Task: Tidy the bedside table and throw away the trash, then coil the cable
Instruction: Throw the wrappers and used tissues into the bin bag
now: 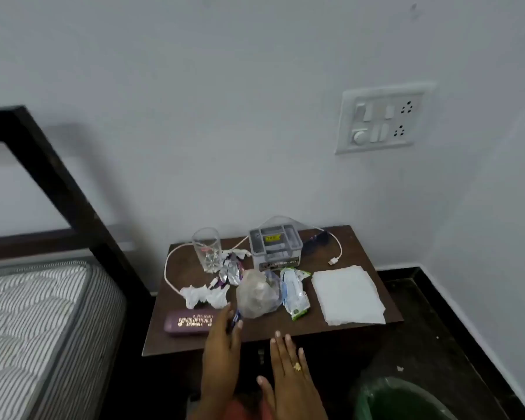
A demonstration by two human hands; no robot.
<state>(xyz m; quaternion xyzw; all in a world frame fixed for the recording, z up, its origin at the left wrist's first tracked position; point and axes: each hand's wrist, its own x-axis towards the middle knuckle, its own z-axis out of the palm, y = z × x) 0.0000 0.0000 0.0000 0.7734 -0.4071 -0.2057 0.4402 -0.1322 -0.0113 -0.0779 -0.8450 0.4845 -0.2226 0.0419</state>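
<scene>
– Trash lies all over the bedside table. Where is it relative to the fingers?

– In the head view, the crumpled plastic bag is nearest. The left hand reaches over the front edge of the table, and its fingertips are just beside the bottom of the bag. I cannot tell if they touch it.

– Does this hand hold something?

– A small blue-purple scrap shows between its thumb and fingers, but motion blur hides the grip, so I cannot tell if it pinches. The fingers look nearly straight.

– And the other hand?

– The right hand is lower, palm down, fingers straight and a little spread, with a ring. Its fingertips reach the front edge of the table and hold nothing.

– What other trash is there?

– Foil wrappers and a crumpled tissue lie left of the bag, and a green-white wrapper lies just right of it.

– Where is the cable?

– The white cable loops round the back of the table, behind a glass and a grey organizer box, which hide part of it.

– Anything hard to see?

– A dark thing right of the box, maybe sunglasses. The green bin at the lower right is cut off by the frame.
</scene>
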